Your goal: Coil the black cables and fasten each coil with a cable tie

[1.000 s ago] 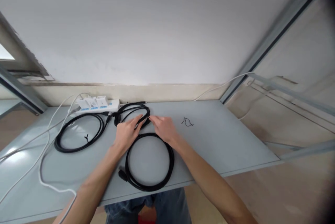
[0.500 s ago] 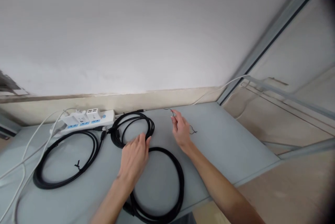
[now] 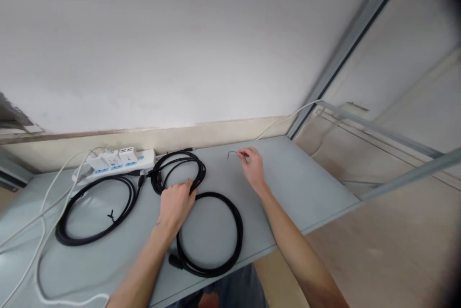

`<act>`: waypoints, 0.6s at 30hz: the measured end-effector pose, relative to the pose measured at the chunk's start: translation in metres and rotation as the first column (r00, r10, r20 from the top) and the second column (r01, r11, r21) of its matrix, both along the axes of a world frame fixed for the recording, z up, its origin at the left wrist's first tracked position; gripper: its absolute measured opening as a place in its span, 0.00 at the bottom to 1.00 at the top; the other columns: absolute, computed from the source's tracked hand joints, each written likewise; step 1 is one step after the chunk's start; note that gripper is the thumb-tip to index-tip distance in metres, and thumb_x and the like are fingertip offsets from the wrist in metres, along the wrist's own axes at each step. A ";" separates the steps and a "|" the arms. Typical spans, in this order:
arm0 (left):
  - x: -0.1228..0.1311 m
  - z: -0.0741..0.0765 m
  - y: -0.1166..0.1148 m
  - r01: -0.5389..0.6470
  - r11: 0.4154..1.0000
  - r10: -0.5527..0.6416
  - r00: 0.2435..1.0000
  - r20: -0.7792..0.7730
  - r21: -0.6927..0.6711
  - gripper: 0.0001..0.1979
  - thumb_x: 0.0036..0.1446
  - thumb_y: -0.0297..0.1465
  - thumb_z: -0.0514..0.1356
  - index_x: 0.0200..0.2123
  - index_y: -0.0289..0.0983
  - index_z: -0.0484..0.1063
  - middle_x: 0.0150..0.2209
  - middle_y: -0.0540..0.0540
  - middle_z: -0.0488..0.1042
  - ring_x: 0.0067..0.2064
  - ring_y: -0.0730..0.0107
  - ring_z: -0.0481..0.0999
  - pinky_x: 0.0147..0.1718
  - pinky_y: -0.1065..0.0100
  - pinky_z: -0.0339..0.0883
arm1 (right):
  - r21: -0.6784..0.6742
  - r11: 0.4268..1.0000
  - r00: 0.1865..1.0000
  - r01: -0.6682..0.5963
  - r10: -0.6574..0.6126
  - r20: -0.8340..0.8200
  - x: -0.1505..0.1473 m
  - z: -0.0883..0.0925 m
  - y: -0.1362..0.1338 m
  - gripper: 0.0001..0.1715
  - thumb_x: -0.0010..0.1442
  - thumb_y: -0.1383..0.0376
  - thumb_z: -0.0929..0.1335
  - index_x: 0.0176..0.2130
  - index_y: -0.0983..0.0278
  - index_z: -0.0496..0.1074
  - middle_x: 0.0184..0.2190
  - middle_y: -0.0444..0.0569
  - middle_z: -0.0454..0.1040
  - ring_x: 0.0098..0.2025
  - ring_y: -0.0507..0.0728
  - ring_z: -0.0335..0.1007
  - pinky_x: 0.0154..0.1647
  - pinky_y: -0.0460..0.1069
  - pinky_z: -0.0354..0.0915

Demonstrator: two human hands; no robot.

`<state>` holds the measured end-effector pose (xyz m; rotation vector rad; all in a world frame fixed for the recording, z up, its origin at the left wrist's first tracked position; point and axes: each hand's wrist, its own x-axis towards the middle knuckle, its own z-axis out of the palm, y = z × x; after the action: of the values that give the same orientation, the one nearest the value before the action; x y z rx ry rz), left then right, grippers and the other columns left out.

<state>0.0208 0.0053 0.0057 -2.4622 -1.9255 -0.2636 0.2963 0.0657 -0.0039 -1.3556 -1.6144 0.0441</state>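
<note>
Three coils of black cable lie on the grey shelf. My left hand (image 3: 176,205) has its fingers closed on the near edge of the middle black cable coil (image 3: 201,166), where it comes close to the front coil (image 3: 239,231). Its fingertips are partly hidden. Over the shelf to the right, my right hand (image 3: 253,166) pinches a thin black twist tie (image 3: 232,152), with one end sticking out to the left. The left coil (image 3: 68,238) has a small black tie (image 3: 111,215) around it.
A white power strip (image 3: 147,160) with plugged-in adapters stands against the wall. White cords (image 3: 45,224) run across the left of the grey shelf (image 3: 309,188). A metal frame post (image 3: 345,61) rises on the right. My legs (image 3: 237,289) are below the front edge.
The view has shifted, bringing the shelf's front edge and my legs into sight. My right hand has tightened to a pinch; the dark strand beside its wrist no longer shows. My left hand stays at the coil.
</note>
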 end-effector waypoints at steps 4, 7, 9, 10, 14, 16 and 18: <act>-0.006 -0.001 0.002 0.051 0.996 -0.054 0.998 0.037 0.074 0.26 0.66 0.53 0.52 0.29 0.40 0.75 0.26 0.42 0.79 0.33 0.56 0.81 0.27 0.67 0.58 | -0.025 0.999 0.988 0.033 -0.029 0.153 0.031 -0.004 -0.029 0.13 0.69 0.64 0.64 0.38 0.62 0.78 0.35 0.52 0.75 0.43 0.61 0.67 0.47 0.55 0.64; -0.007 -0.004 0.003 0.078 0.988 -0.078 0.997 -0.004 0.137 0.29 0.68 0.52 0.49 0.27 0.39 0.75 0.26 0.40 0.79 0.32 0.57 0.80 0.27 0.67 0.56 | -0.063 0.996 0.946 0.058 -0.035 0.321 0.060 -0.011 -0.046 0.15 0.69 0.66 0.63 0.39 0.61 0.80 0.36 0.54 0.75 0.45 0.63 0.65 0.49 0.57 0.63; -0.008 -0.005 0.005 0.105 0.981 -0.098 0.994 -0.051 0.165 0.30 0.70 0.51 0.47 0.26 0.38 0.74 0.25 0.40 0.79 0.31 0.58 0.80 0.27 0.67 0.53 | -0.090 0.992 0.921 0.086 -0.045 0.386 0.077 -0.015 -0.055 0.16 0.68 0.67 0.63 0.39 0.61 0.81 0.36 0.55 0.76 0.45 0.64 0.65 0.50 0.58 0.63; -0.009 -0.005 0.005 0.126 0.975 -0.117 0.991 -0.058 0.183 0.30 0.70 0.51 0.47 0.25 0.38 0.73 0.25 0.41 0.78 0.30 0.59 0.79 0.26 0.67 0.52 | -0.108 0.990 0.912 0.094 -0.042 0.407 0.084 -0.017 -0.059 0.16 0.68 0.68 0.63 0.39 0.61 0.82 0.37 0.56 0.76 0.46 0.64 0.65 0.50 0.58 0.63; -0.014 -0.001 0.002 0.116 0.946 -0.112 0.993 -0.030 0.302 0.30 0.71 0.49 0.48 0.23 0.38 0.70 0.22 0.45 0.75 0.26 0.66 0.75 0.26 0.67 0.47 | -0.184 0.981 0.915 0.060 0.019 0.403 0.096 -0.022 -0.078 0.17 0.67 0.70 0.64 0.46 0.61 0.81 0.41 0.57 0.77 0.49 0.65 0.65 0.53 0.61 0.63; -0.018 0.002 -0.004 0.139 0.911 -0.144 0.989 -0.016 0.388 0.29 0.71 0.47 0.50 0.21 0.37 0.69 0.21 0.46 0.73 0.25 0.68 0.73 0.26 0.67 0.48 | -0.176 0.984 0.941 0.029 0.033 0.337 0.093 -0.022 -0.086 0.18 0.66 0.69 0.65 0.51 0.61 0.79 0.47 0.58 0.76 0.52 0.66 0.64 0.56 0.62 0.62; -0.019 0.007 -0.015 0.211 0.851 -0.227 0.974 -0.025 0.481 0.27 0.70 0.45 0.53 0.20 0.37 0.67 0.20 0.48 0.71 0.24 0.70 0.71 0.27 0.67 0.51 | -0.140 0.990 0.975 -0.011 0.042 0.218 0.085 -0.017 -0.093 0.19 0.66 0.66 0.67 0.54 0.60 0.77 0.52 0.58 0.73 0.55 0.66 0.64 0.58 0.63 0.62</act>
<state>0.0014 -0.0095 0.0124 -2.3281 -1.3593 -0.6964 0.3817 -0.0269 -0.0209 -1.4872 -1.8437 0.0217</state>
